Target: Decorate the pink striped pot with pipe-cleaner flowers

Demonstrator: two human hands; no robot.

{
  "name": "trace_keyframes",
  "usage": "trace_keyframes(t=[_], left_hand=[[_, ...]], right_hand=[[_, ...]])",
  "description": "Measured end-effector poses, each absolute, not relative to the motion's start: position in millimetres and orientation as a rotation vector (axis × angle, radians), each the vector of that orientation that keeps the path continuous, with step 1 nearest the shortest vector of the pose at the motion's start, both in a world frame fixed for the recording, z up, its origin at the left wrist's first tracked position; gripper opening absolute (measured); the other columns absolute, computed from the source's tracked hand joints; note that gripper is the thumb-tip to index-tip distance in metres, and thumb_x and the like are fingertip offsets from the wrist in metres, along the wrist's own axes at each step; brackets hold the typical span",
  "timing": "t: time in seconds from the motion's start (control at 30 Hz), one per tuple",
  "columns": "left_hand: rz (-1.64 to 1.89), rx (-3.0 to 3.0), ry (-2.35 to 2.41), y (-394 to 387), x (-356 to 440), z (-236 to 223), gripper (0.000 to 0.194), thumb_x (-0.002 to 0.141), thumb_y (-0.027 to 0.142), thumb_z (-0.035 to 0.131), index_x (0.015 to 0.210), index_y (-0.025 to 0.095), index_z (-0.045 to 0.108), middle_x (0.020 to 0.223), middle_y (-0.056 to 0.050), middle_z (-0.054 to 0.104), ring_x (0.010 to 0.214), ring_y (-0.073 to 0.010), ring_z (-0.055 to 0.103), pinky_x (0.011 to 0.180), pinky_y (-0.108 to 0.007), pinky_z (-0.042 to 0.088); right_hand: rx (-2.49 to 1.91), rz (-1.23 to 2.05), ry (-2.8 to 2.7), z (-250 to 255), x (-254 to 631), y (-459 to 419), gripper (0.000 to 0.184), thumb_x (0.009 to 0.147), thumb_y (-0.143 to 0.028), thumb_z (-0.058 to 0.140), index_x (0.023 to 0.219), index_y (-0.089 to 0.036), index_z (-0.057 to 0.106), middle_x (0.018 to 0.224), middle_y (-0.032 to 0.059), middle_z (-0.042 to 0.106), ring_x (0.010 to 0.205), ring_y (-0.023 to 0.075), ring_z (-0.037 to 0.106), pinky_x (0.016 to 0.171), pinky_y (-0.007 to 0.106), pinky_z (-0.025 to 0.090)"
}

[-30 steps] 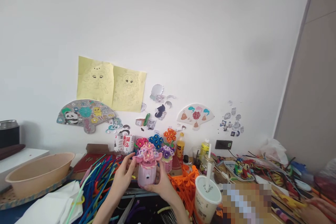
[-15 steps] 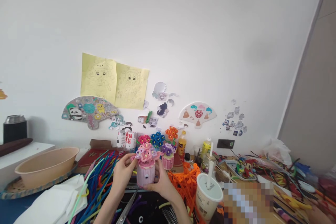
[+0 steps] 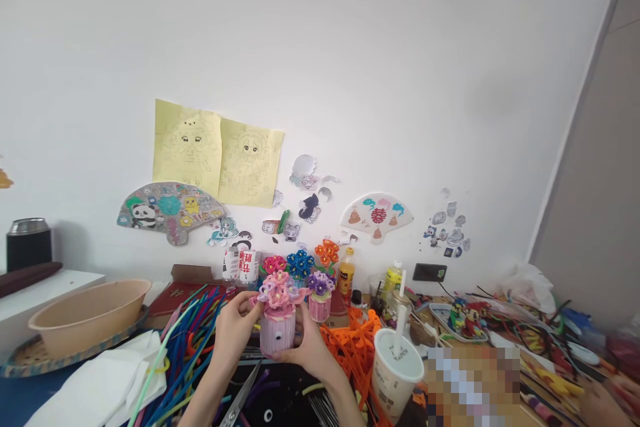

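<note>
Between my two hands is a small pink flower pot (image 3: 277, 333) made of pipe cleaners, with a black-and-white eye on its front and a bunch of pink and lilac flowers (image 3: 280, 289) on top. My left hand (image 3: 240, 317) pinches a pink piece at the flowers' left side. My right hand (image 3: 309, 347) grips the pot from the right, thumb low on its front. Scissors (image 3: 243, 395) lie below the pot on a black surface, near a loose googly eye (image 3: 268, 415). Blue and purple pipe cleaners (image 3: 193, 340) spread to the left, orange ones (image 3: 353, 347) to the right.
A paper cup (image 3: 395, 373) with a straw stands right of my hands. Behind are more flower pots (image 3: 320, 303) and a juice bottle (image 3: 346, 273). White tissues (image 3: 107, 380) and a tan basin (image 3: 90, 313) lie left. Another person's hand (image 3: 605, 400) is at the far right.
My hands and the flower pot stay almost still. The other person's hand at the far right has come further into view.
</note>
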State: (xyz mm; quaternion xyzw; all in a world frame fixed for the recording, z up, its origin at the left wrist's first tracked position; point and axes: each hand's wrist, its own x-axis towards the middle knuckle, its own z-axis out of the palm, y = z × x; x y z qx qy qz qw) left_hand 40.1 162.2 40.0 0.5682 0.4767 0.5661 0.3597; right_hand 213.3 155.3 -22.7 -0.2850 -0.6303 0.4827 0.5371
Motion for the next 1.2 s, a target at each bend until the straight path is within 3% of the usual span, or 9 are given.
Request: trace_keyframes(t=[0.23,0.33,0.43,0.57,0.7,0.77,0.87,1.0,1.2], left_hand=[[1.377,1.470,1.136,169.2,37.4,39.4,0.069,0.065,0.070,0.054,0.101,0.012,0.059,0.059,-0.002,0.060,0.054,-0.0182,0.055,0.044,-0.025,0.040],[1.300,1.519,1.062,166.2,32.6,40.6,0.066,0.068,0.068,0.055,0.105,0.014,0.060,0.083,-0.008,0.068,0.079,-0.0230,0.064,0.063,-0.029,0.052],[1.199,1.595,0.997,162.4,33.1,35.6,0.065,0.065,0.060,0.065,0.113,0.017,0.059,0.111,-0.011,0.066,0.102,-0.0274,0.061,0.079,-0.032,0.053],[1.151,1.659,0.977,165.2,47.9,20.7,0.079,0.060,0.057,0.069,0.123,0.013,0.049,0.121,-0.015,0.061,0.109,-0.0317,0.058,0.087,-0.039,0.051],[1.196,1.691,0.988,168.8,62.6,14.7,0.078,0.060,0.049,0.070,0.123,0.012,0.045,0.123,-0.016,0.059,0.114,-0.0320,0.055,0.098,-0.042,0.044],[1.202,1.692,1.012,168.7,65.1,16.0,0.073,0.062,0.047,0.069,0.121,0.011,0.045,0.119,-0.017,0.061,0.109,-0.0327,0.057,0.096,-0.044,0.045],[1.204,1.695,1.024,168.1,65.2,18.1,0.071,0.063,0.049,0.069,0.118,0.011,0.046,0.117,-0.016,0.062,0.105,-0.0320,0.059,0.094,-0.044,0.046],[1.208,1.702,1.035,166.9,65.8,17.5,0.069,0.063,0.049,0.070,0.117,0.013,0.047,0.118,-0.014,0.062,0.106,-0.0306,0.060,0.093,-0.041,0.047],[1.207,1.728,1.016,162.1,71.3,16.6,0.067,0.064,0.046,0.071,0.118,0.014,0.049,0.114,-0.012,0.065,0.102,-0.0291,0.061,0.090,-0.037,0.047]], right_hand=[[-0.670,1.168,-1.392,-27.9,212.7,159.1,0.121,0.055,-0.035,0.089,0.144,-0.022,0.008,0.140,0.0224,0.045,0.123,0.0328,0.053,0.096,0.049,0.045],[-0.629,1.173,-1.329,-26.8,213.2,159.3,0.124,0.053,-0.034,0.090,0.145,-0.024,0.007,0.140,0.0208,0.045,0.123,0.0327,0.053,0.098,0.049,0.044],[-0.600,1.159,-1.289,-23.2,212.8,158.0,0.121,0.054,-0.034,0.089,0.145,-0.026,0.009,0.135,0.0182,0.051,0.121,0.0334,0.055,0.097,0.049,0.045],[-0.655,1.115,-1.337,-16.7,211.1,156.4,0.118,0.057,-0.029,0.088,0.145,-0.028,0.010,0.134,0.0166,0.051,0.118,0.0321,0.057,0.096,0.048,0.046],[-0.714,1.105,-1.403,-8.4,214.6,151.9,0.122,0.051,-0.027,0.091,0.145,-0.029,0.014,0.139,0.0161,0.047,0.122,0.0301,0.055,0.098,0.046,0.045],[-0.702,1.162,-1.410,-2.1,221.5,148.1,0.116,0.050,-0.031,0.091,0.143,-0.029,0.023,0.141,0.0149,0.047,0.123,0.0287,0.053,0.100,0.044,0.045],[-0.723,1.168,-1.378,10.6,236.5,143.2,0.096,0.050,-0.043,0.089,0.133,-0.025,0.044,0.129,0.0131,0.058,0.113,0.0273,0.060,0.096,0.042,0.047],[-0.853,1.001,-1.273,27.0,250.1,142.8,0.057,0.065,-0.049,0.079,0.111,-0.020,0.064,0.106,0.0094,0.068,0.095,0.0227,0.064,0.085,0.035,0.049],[-0.979,0.843,-1.137,32.6,240.1,148.8,0.039,0.065,-0.052,0.076,0.069,-0.014,0.069,0.059,0.0004,0.063,0.056,0.0135,0.054,0.054,0.024,0.040]])
